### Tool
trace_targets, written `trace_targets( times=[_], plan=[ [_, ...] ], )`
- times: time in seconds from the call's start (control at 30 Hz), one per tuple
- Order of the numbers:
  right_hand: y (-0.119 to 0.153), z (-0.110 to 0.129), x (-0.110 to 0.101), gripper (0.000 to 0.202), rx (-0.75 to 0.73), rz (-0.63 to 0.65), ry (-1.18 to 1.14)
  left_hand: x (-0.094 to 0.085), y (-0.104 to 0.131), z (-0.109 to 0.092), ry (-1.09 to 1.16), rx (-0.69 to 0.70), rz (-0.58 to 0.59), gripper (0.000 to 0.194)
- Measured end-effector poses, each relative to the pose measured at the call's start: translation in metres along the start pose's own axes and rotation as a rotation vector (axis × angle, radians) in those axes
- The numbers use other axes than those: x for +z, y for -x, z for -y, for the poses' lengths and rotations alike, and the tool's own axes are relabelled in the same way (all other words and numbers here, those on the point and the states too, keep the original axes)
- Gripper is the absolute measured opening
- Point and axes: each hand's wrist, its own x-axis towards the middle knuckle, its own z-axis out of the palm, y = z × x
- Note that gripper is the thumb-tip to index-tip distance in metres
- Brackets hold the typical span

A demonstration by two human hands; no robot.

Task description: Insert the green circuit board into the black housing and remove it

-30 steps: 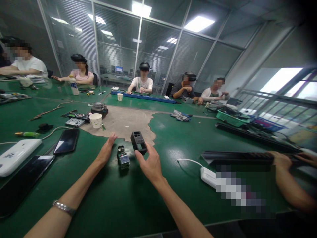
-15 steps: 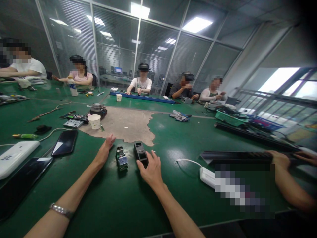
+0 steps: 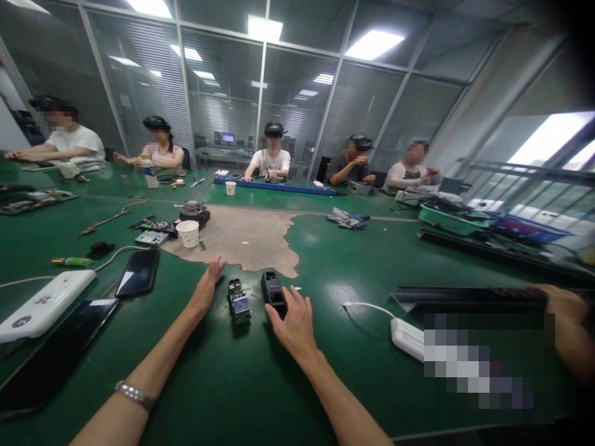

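Observation:
My right hand (image 3: 295, 322) rests against the right side of a black plastic housing (image 3: 273, 291), its fingers spread and not wrapped round it. Left of the housing lies a small circuit board module (image 3: 240, 303) with a bluish screen, untouched. My left hand (image 3: 210, 285) is beyond and left of the module, near the edge of the bare brown patch (image 3: 242, 235); its fingers are stretched out and nothing shows in them. All of this is on the green table (image 3: 204, 384).
At left are a white power bank (image 3: 49, 303), two dark phones or tablets and a paper cup (image 3: 188, 234). A white adapter (image 3: 406, 337) lies at right, by a black rail (image 3: 465, 297) and another person's hand (image 3: 564, 306). Several people sit across the table.
The whole view has shifted, so everything appears slightly further right. Both my hands keep nearly the same places beside the module and the housing. The other person's hand has moved right along the rail.

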Motion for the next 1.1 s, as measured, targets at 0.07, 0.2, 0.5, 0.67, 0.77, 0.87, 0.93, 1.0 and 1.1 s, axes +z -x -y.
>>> trace_targets(
  times=[0.07, 0.2, 0.5, 0.67, 0.77, 0.87, 0.93, 1.0, 1.1],
  plan=[
    [-0.001, 0.001, -0.002, 0.056, 0.003, -0.008, -0.026, 0.001, 0.002, -0.002, -0.001, 0.004, 0.006, 0.087],
    [-0.003, 0.013, -0.009, 0.053, -0.038, -0.036, -0.150, 0.002, 0.005, -0.006, -0.006, 0.010, 0.010, 0.087],
    [-0.013, 0.062, -0.023, 0.053, -0.160, -0.021, -0.311, 0.000, 0.002, -0.005, 0.024, 0.002, 0.007, 0.083],
    [-0.010, 0.065, -0.010, 0.054, -0.161, 0.029, -0.261, 0.000, 0.001, -0.005, 0.043, -0.007, 0.003, 0.084],
    [-0.006, 0.066, -0.006, 0.054, -0.176, 0.036, -0.237, 0.000, 0.002, -0.007, 0.033, 0.000, 0.009, 0.082],
    [-0.006, 0.072, -0.008, 0.057, -0.186, 0.028, -0.212, 0.000, 0.002, -0.007, 0.027, -0.001, 0.001, 0.081],
    [-0.007, 0.076, -0.010, 0.058, -0.192, 0.041, -0.193, 0.000, 0.002, -0.006, 0.025, -0.003, 0.001, 0.082],
    [-0.006, 0.079, -0.010, 0.058, -0.200, 0.066, -0.174, 0.000, 0.001, -0.005, 0.022, -0.004, 0.001, 0.082],
    [-0.003, 0.080, -0.007, 0.058, -0.206, 0.089, -0.142, 0.000, 0.000, -0.004, 0.016, 0.001, -0.002, 0.082]
  ],
)
